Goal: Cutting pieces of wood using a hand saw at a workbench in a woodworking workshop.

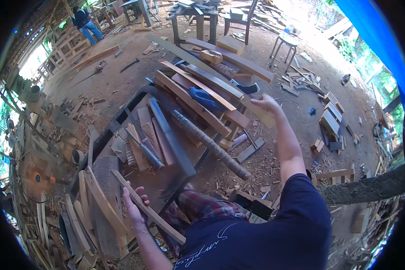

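Note:
My left hand (135, 203) is wrapped around a narrow, slightly curved wooden strip (155, 219), which slants down toward my lap. Beside it, several curved wooden pieces (104, 202) lean together. My right hand (268, 105) is stretched out to the far right, fingers bent at the edge of a long, thin, pale board (262, 113). Just beyond those fingers lies a dark tool with a blue part (245, 87). Boards and a crumpled blue cloth (205, 98) are stacked on the bench in front of me. A round wooden pole (211, 145) lies across its near side.
On the bench's left lie a dark grey bar (172, 137) and a metal clamp-like rod (145, 147). A fan (38, 177) stands far left. Offcuts litter the floor around a stool (285, 41) and a chair (239, 20). A person (86, 24) stands at the back left.

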A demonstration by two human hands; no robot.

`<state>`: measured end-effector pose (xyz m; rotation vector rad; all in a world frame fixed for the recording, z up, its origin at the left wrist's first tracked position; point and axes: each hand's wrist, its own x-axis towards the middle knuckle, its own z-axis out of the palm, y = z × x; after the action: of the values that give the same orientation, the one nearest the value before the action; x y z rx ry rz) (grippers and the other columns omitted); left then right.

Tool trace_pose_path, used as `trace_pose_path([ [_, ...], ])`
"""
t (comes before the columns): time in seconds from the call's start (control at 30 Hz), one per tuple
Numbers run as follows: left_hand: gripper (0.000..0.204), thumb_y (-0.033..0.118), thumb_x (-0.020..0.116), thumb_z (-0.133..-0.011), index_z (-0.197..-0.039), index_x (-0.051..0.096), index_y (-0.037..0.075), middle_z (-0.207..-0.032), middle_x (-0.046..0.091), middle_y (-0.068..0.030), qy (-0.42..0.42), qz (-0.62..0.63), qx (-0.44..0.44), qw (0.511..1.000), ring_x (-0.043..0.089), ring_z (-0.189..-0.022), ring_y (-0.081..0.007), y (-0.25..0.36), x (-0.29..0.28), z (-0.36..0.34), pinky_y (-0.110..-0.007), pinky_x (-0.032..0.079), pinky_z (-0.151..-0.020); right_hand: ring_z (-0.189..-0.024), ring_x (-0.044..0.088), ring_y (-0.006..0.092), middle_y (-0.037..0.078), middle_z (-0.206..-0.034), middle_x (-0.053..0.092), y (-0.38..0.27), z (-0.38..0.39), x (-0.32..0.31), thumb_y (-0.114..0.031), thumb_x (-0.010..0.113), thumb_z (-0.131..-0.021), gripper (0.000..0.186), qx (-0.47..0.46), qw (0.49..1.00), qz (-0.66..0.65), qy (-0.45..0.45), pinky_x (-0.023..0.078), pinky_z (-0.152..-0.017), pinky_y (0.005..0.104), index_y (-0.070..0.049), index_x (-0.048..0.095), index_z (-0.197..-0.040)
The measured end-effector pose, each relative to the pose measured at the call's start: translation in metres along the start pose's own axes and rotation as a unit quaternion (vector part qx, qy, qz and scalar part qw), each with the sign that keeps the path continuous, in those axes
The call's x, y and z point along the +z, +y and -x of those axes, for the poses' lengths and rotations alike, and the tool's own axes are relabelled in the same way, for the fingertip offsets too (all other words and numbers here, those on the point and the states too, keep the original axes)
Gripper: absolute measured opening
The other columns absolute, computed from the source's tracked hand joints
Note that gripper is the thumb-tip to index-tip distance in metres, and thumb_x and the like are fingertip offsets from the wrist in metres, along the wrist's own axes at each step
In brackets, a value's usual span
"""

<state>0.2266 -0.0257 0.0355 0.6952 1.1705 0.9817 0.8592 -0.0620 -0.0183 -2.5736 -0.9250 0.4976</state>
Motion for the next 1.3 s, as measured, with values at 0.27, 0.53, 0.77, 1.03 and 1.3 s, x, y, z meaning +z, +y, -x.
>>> trace_pose_path([
  [0.27,0.059,0.055,0.05,-0.096,-0.145,0.039,0.023,-0.089,0.06,-0.0033,-0.03,0.009,-0.03,0.999,0.053,-0.064,-0.0092,-0.011,0.022,-0.002,-0.023,0.046,-0.053,-0.072,0.062,0.0119,0.006,-0.087,0.065,0.058,-0.003,0.014,-0.027,0.068,-0.09,0.027,-0.226,0.955,-0.189,-0.043,0.05,-0.059,0.0328,-0.002,0.062,-0.099],
  [0.53,0.059,0.055,0.052,-0.095,-0.146,0.038,0.029,-0.079,0.057,-0.0007,-0.067,0.032,-0.017,0.997,0.051,-0.06,-0.0074,-0.017,0.006,-0.006,-0.024,0.045,-0.051,-0.079,0.067,0.0354,0.022,-0.085,0.066,0.01,0.036,-0.021,-0.013,0.062,-0.09,0.024,-0.222,0.966,-0.079,0.101,0.05,-0.072,0.0432,-0.006,0.063,-0.113],
  [0.77,0.041,0.048,0.056,-0.096,-0.131,0.05,0.027,-0.07,0.059,0.0004,-0.048,0.084,-0.022,0.995,0.053,-0.052,-0.0079,-0.025,0.006,-0.013,-0.024,0.045,-0.044,-0.089,0.066,0.0387,0.022,-0.099,0.067,-0.05,0.104,-0.024,-0.01,0.064,-0.087,0.036,-0.311,0.921,-0.059,0.229,0.051,-0.077,0.0426,-0.011,0.064,-0.122],
  [1.03,0.043,0.043,0.057,-0.096,-0.133,0.045,0.024,-0.082,0.066,-0.005,-0.066,0.106,0.058,0.99,0.064,-0.063,-0.0139,0.005,0.015,0.009,-0.029,0.052,-0.052,-0.074,0.061,0.0126,0.005,-0.088,0.067,-0.15,0.202,-0.007,-0.02,0.057,-0.098,0.034,-0.322,0.89,-0.309,-0.088,0.051,-0.069,0.03,-0.008,0.057,-0.13],
  [1.3,0.035,0.043,0.066,-0.091,-0.107,0.058,0.013,-0.073,0.053,0.005,-0.006,0.11,0.142,0.984,0.051,-0.053,-0.0058,0.037,-0.049,-0.028,-0.024,0.042,-0.046,-0.087,0.065,0.0164,0.007,-0.104,0.064,-0.219,0.311,0.054,-0.022,0.06,-0.097,0.044,-0.19,0.749,-0.447,-0.451,0.054,-0.076,0.0315,-0.005,0.047,-0.136],
])
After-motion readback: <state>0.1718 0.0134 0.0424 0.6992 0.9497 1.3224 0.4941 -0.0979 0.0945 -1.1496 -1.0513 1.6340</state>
